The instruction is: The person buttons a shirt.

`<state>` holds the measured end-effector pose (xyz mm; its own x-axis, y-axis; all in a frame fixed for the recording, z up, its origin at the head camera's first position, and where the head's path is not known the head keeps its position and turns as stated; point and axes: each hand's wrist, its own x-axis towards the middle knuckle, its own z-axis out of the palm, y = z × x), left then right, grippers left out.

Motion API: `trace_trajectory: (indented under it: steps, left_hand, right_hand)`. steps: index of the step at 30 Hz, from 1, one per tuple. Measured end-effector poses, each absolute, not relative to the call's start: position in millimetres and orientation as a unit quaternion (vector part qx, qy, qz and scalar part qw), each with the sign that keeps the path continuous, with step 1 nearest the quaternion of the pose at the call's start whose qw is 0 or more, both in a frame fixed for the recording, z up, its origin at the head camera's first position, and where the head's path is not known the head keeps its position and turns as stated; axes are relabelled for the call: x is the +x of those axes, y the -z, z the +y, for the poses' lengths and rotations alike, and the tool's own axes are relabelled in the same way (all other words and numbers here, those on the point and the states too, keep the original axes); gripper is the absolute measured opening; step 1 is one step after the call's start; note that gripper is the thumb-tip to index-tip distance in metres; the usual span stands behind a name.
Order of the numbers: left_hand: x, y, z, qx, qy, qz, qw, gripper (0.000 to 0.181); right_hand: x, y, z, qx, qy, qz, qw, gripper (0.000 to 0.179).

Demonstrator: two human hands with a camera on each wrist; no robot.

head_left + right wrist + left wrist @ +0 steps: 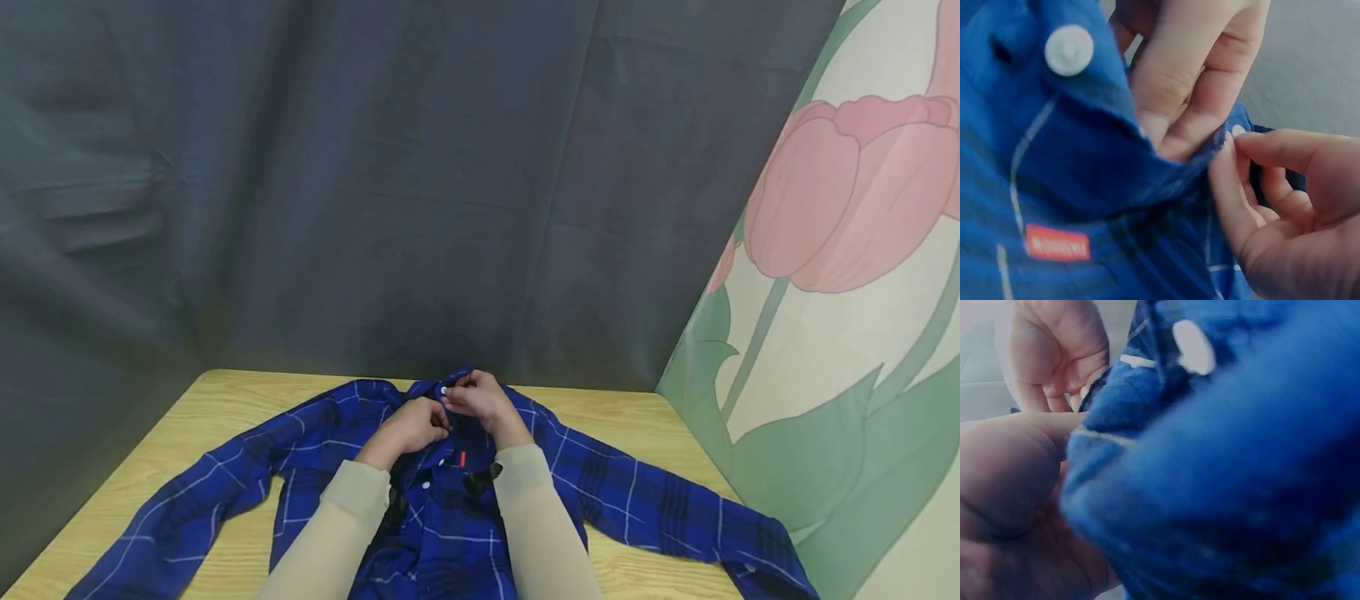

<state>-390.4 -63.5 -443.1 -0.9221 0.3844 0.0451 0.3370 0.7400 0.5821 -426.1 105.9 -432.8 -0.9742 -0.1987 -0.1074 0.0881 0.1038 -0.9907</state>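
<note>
A blue plaid long-sleeved shirt [457,537] lies front up, sleeves spread to both sides. At its collar, my left hand [408,427] pinches the front edge of the cloth; its thumb and fingers also show in the right wrist view. My right hand [483,404] is just beside it, thumb and forefinger pinching the cloth edge at a small white button [1238,130]. Lower on the front sit another white button [1069,50] and a red label [1057,244]. In the left wrist view, blue cloth hides the left fingertips.
The shirt lies on a light wood-grain table [630,575]. Behind the table hangs a dark grey curtain [420,192]. A wall with painted tulips [847,200] stands at the right. The right sleeve [675,508] reaches toward the table's right edge.
</note>
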Motion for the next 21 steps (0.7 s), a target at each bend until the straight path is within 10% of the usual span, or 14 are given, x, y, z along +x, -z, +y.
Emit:
trace_trajectory:
  steps: [8,21]
  left_hand:
    - [-423,481,-66,0.235,-0.293,0.925,0.055,0.025]
    - [-380,445,-55,0.239,-0.24,0.933,0.123,0.032]
  right_hand:
    - [-412,416,113,-0.045,0.442,0.888,0.118,0.019]
    - [-412,436,114,-0.059,0.307,0.933,0.175,0.042]
